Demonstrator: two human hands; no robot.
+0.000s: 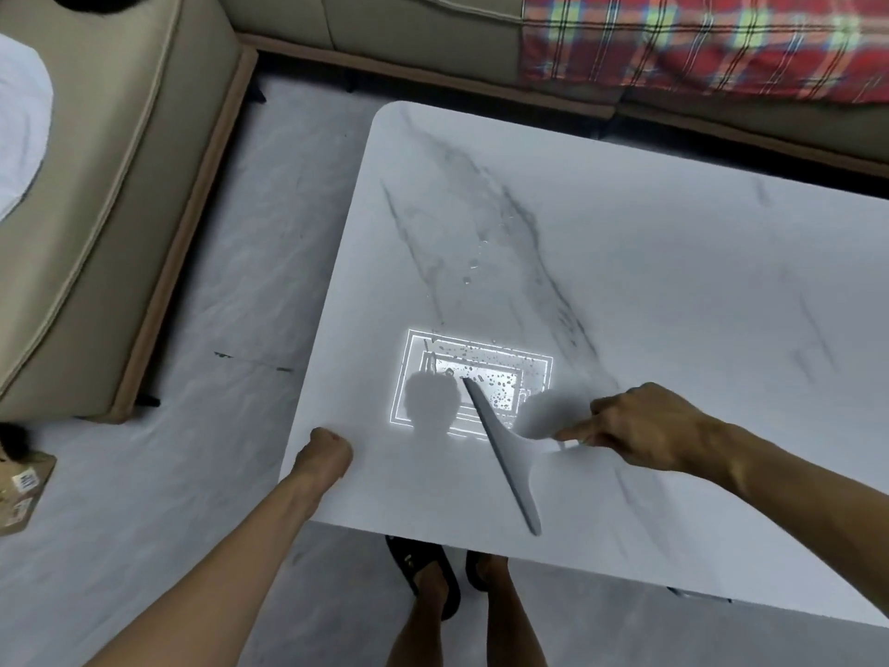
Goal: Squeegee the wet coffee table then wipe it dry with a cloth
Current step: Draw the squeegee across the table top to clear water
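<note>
A white marble-pattern coffee table (673, 262) fills the middle and right of the view. Water droplets (500, 377) lie on it inside a bright ceiling-light reflection, with a few more further back. A pale grey squeegee (505, 450) rests its long blade diagonally on the tabletop just right of the droplets. My right hand (640, 430) grips its handle from the right, index finger stretched along it. My left hand (324, 454) is curled at the table's near-left edge, holding nothing that I can see. No cloth is in view.
A beige sofa (96, 209) stands at the left and along the back, with a red plaid blanket (697, 40) on its right part. A cardboard box (24, 493) sits on the floor at the far left. My sandalled feet (433, 580) stand under the table's near edge.
</note>
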